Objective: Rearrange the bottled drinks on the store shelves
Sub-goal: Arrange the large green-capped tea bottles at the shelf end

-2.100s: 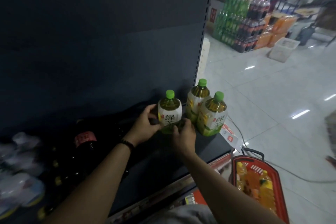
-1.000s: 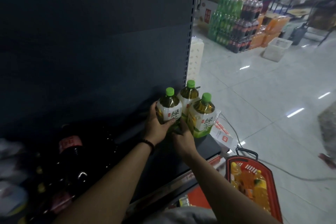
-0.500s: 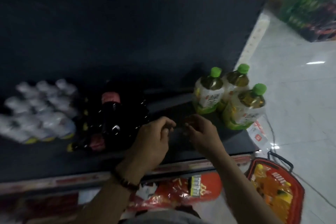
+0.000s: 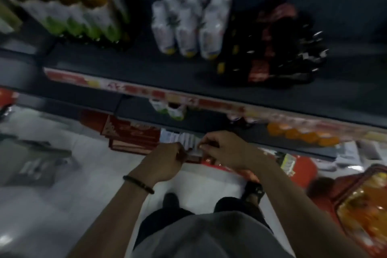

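The view is blurred by motion. My left hand and my right hand are held together below the upper shelf, fingers curled and fingertips touching, with nothing visible in them. On that shelf stand green-capped tea bottles at the far left, several white bottles in the middle and dark cola bottles to the right. Both hands are well below and in front of these bottles. The three tea bottles handled earlier are out of view.
A lower shelf holds small cartons and orange bottles. A red basket with orange drinks sits on the floor at the right. Red boxes and grey packs lie on the white floor at the left.
My hands let go of the green tea bottle, drew back from the shelf and came together lower down. The view swung left and downward, bringing the white bottles and more tea bottles into view.
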The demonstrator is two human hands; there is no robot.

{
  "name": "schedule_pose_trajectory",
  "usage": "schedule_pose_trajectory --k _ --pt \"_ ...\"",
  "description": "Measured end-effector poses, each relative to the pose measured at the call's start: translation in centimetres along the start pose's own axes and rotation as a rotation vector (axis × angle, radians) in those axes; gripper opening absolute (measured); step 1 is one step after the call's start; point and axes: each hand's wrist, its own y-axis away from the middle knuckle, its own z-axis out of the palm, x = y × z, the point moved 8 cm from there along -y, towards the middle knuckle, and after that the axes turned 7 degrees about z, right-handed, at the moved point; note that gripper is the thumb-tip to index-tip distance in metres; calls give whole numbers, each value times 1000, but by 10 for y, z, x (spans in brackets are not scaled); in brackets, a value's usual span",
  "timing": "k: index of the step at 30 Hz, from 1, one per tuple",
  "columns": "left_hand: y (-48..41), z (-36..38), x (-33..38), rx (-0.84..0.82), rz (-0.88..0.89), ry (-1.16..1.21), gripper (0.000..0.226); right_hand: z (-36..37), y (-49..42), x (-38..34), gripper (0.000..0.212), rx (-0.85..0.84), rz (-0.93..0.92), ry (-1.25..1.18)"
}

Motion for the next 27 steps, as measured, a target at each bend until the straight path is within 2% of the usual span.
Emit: schedule_pose_trajectory --k 3,6,8,11,13,16,19,20,22,24,27 --pt "-10 2 -78 23 3 14 23 53 -58 -2 12 69 91 -44" --pt "-35 9 -140 40 9 76 21 76 -114 7 18 142 150 -39" --pt "-60 20 -180 36 2 112 31 94 -164 23 28 140 226 -63" --pt "-116 36 -226 53 -1 35 50 112 -243 52 45 167 325 -78" --pt "-160 47 -249 74 13 -54 63 117 -294 65 59 232 225 -170" --pt "-221 63 -272 51 -19 -124 83 107 -348 83 83 471 89 -186" --pt "-272 71 -282 193 66 -90 90 101 -368 84 100 678 51 -189" --pt "-284 74 -285 251 103 -106 91 103 -373 88 107 710 51 -190" --pt "-300 84 -296 261 116 -125 89 108 -382 93 120 737 38 -227" --pt "-306 93 -300 248 123 -81 85 113 -389 100 124 756 9 -311" --pt "-296 80 -287 380 165 40 72 114 -399 108 126 729 -5 -401"
